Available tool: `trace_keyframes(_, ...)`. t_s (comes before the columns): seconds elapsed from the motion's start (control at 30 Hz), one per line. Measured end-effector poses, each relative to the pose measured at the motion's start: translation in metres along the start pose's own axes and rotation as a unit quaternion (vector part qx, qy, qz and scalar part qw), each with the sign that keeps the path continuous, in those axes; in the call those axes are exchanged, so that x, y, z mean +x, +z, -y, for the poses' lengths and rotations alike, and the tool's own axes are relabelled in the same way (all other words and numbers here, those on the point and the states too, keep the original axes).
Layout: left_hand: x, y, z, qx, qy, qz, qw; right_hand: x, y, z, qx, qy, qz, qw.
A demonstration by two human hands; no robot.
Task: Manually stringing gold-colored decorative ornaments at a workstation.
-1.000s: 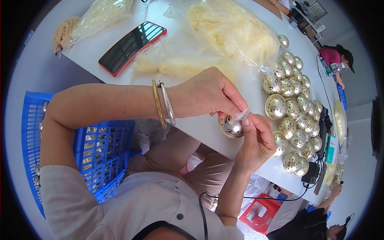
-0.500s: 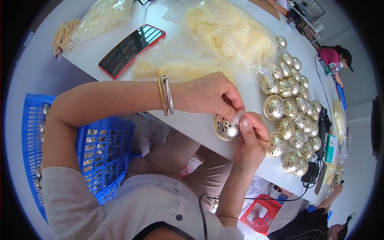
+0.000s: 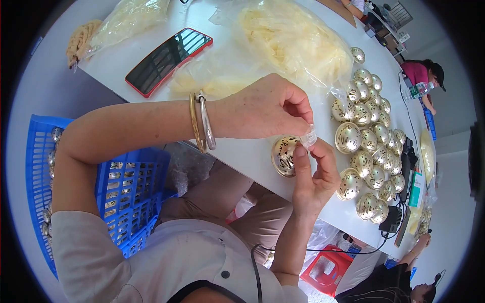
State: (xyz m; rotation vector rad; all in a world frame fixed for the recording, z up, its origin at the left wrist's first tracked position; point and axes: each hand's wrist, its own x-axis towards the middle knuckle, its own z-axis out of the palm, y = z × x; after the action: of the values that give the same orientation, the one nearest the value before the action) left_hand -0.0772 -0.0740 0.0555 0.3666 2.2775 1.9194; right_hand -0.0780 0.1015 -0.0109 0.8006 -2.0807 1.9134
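One translucent strip is being pinched by left hand and right hand; any uneven pull is risking slippage.

The right hand partly hides the gold ball and clear piece, while the view's top edge crops the upper-left plastic bag.

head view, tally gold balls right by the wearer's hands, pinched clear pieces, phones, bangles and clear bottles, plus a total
Gold ball by the left hand and right hand: 1
Pinched clear piece: 1
Phone: 1
Bangles: 2
Clear bottle: 1
Total: 6
Piled balls overlap too much for an exact count, so left out.
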Motion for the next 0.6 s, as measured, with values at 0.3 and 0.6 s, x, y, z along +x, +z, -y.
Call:
trace_keyframes(0.3, -0.005, 0.001, -0.008, -0.032, -0.078, 0.039, 0.996, -0.006, 0.003, 0.0, -0.045, -0.008, -0.077, 0.996)
trace_keyframes(0.6, -0.005, 0.003, -0.002, -0.071, -0.081, 0.047, 0.993, 0.0, -0.012, 0.017, -0.237, -0.095, -0.021, 0.967)
